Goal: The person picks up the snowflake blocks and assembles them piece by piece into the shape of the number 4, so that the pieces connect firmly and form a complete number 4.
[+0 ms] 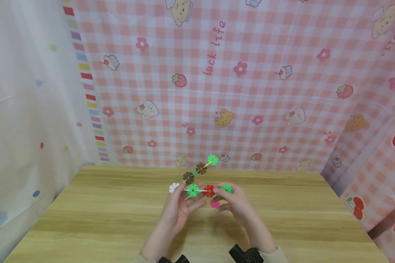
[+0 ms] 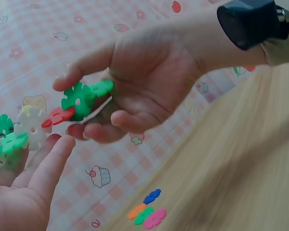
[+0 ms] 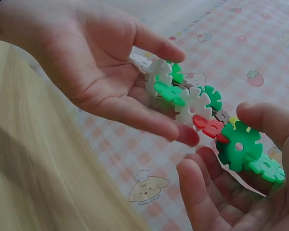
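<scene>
A chain of slotted plastic snowflake discs stretches between both hands. In the head view its white disc (image 1: 174,188), green disc (image 1: 193,190), red disc (image 1: 209,191) and far green disc (image 1: 226,188) face up; white discs (image 3: 194,108) between them stand on edge. My left hand (image 1: 179,212) holds the left part, thumb above and fingers underneath. My right hand (image 1: 238,202) grips the right end around a dark green disc (image 3: 238,147), beside the red one. Behind runs a second row with a brown disc (image 1: 201,168) and a green tip (image 1: 212,160); its join is hidden by the left thumb.
On the wooden table (image 1: 102,212) lies a short row of blue, orange, green and pink discs (image 2: 156,219). A pink disc (image 1: 215,204) shows past the right fingers in the head view. Checked pink cloth (image 1: 266,91) hangs behind the table's back edge.
</scene>
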A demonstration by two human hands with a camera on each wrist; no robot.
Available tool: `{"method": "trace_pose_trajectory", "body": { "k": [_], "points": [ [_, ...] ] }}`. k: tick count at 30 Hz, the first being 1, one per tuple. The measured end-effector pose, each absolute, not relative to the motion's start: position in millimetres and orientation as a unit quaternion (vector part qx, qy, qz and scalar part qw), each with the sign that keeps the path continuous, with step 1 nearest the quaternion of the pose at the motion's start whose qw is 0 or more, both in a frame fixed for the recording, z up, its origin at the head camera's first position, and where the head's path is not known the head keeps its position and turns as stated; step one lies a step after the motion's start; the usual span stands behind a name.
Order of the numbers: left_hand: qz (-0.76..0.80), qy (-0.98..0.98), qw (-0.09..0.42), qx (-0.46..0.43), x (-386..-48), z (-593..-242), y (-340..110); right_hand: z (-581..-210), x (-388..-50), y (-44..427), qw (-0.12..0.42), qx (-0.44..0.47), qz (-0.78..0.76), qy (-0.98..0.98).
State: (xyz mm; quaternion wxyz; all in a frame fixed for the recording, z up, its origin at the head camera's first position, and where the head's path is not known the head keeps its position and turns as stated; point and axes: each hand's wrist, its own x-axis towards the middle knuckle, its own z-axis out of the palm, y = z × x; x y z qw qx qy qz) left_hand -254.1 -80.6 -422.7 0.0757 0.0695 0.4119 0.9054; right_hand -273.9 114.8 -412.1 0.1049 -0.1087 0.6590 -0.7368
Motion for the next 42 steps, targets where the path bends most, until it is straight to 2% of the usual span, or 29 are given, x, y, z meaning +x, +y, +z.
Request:
{"method": "trace_pose_trajectory", "body": {
  "k": [10,42],
  "points": [
    [0.916,0.39,0.066,0.059,-256.7,-422.6,-79.8,-418.5,-276.9,116.4,0.147,-0.11,-0.757,0.628],
    [0.912,0.403,0.067,0.038,-256.7,-424.9,-80.2,-428.6,-286.6,124.3,0.153,-0.097,-0.761,0.623]
  ]
}}
